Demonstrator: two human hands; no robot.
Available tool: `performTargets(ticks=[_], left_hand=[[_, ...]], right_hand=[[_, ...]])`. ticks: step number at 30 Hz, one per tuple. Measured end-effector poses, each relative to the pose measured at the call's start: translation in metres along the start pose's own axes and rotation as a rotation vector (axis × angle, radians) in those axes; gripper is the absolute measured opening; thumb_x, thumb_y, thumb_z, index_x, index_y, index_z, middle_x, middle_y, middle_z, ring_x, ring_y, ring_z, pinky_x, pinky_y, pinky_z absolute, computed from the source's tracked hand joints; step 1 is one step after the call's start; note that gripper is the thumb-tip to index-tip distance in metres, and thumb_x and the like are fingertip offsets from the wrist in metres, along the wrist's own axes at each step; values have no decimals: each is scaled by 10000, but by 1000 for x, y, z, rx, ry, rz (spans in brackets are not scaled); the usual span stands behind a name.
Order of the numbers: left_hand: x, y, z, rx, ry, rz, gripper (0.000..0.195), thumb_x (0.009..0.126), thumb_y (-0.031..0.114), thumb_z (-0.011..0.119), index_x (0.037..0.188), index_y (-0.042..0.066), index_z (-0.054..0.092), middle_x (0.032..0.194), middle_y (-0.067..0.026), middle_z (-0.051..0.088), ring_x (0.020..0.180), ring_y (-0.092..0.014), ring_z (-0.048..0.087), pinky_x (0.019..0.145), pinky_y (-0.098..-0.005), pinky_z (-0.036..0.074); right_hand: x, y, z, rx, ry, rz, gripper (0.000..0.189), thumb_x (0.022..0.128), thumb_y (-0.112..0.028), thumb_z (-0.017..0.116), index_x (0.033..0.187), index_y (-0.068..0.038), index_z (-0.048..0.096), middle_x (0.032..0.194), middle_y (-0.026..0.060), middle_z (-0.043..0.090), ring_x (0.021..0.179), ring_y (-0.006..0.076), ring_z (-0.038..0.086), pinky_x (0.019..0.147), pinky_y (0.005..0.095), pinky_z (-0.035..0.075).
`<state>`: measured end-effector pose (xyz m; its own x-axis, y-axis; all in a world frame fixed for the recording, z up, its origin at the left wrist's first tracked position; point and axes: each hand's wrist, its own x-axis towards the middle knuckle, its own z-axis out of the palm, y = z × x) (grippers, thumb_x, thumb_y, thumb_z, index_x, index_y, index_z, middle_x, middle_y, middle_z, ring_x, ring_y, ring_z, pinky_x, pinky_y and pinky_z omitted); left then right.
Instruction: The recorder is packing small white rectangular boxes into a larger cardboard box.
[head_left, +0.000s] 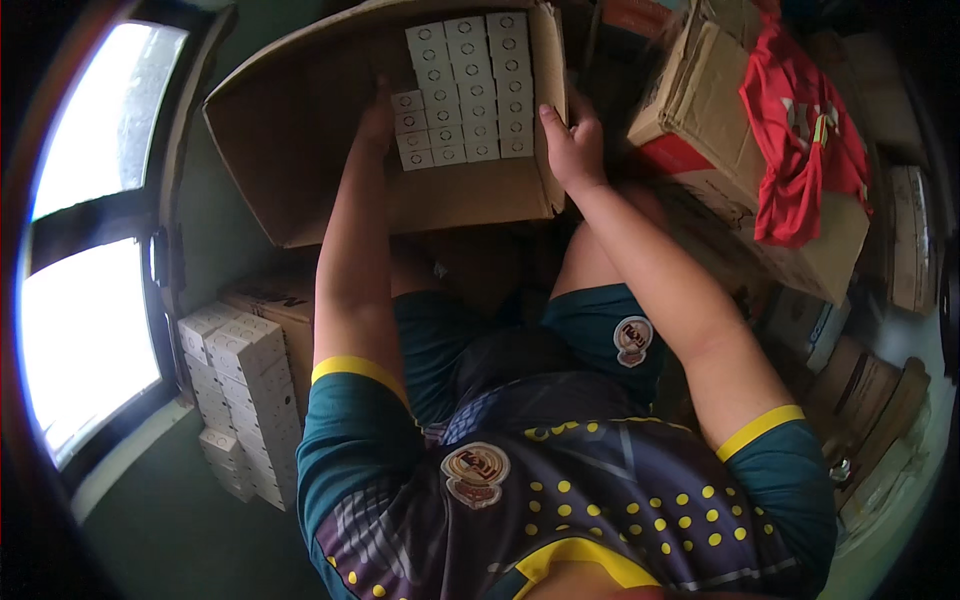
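Observation:
A large open cardboard box (465, 196) is tilted towards me above my knees. Rows of small white cartons (469, 90), each with a dashed ring on its face, fill its right part. The leftmost column is shorter than the others. My left hand (377, 118) reaches inside, against the left side of that short column; its fingers are partly lost in shadow, so their grip is unclear. With the thumb over the edge of the right wall, my right hand (574, 146) grips the cardboard box, its other fingers outside. The left part of the box interior is dark.
More white cartons (251, 405) are stacked at my left, beside another cardboard box (274, 296) and below a bright window (90, 315). On the right, a red cloth (799, 142) drapes over cardboard boxes (701, 105). Further boxes (862, 382) lie at the lower right.

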<state>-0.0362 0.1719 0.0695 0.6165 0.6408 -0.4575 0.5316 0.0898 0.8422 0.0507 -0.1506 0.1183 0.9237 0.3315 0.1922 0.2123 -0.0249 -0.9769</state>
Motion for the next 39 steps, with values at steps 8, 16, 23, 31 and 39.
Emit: performTargets(ticks=[8,16,23,31,39], left_hand=[[-197,74,-63,-591,89,587,470,1103,349,525,1422,6,559,1324,-162,666,1232,-253,622,1069,-410,491],[-412,58,-254,397,615,717,339,936,258,765,1241,116,719,1183,-80,724,1140,-218,686,961,-407,523],[-520,-14,-430,922,714,-225,777,774,11,620,1515,225,524,1474,-156,614,1288,-271,634,1099,-441,513],[-540,-82,-481,1057,704,-485,1355,615,305,947,1663,431,97,1675,-60,363,1511,-360,367,1187,-621,328],[-537,-79,-478,1141,687,-487,1353,568,300,960,1650,425,157,1628,-103,412,1483,-377,392,1196,-613,320]], right_hand=[[-3,-6,2,-51,5,154,410,970,-239,675,1286,22,665,1180,193,733,1099,319,690,991,425,502],[10,19,-5,5,-49,103,497,996,-230,670,1391,58,588,1306,185,688,1158,281,661,1001,409,497],[18,26,-12,-5,-101,85,514,996,-261,649,1386,69,592,1313,207,687,1121,311,682,969,418,521],[14,22,-13,-33,-83,31,502,1008,-272,649,1359,84,601,1270,197,702,1080,317,688,945,430,522],[10,19,-13,-77,-84,25,496,1008,-266,652,1372,66,596,1280,187,696,1088,300,684,951,423,521]])
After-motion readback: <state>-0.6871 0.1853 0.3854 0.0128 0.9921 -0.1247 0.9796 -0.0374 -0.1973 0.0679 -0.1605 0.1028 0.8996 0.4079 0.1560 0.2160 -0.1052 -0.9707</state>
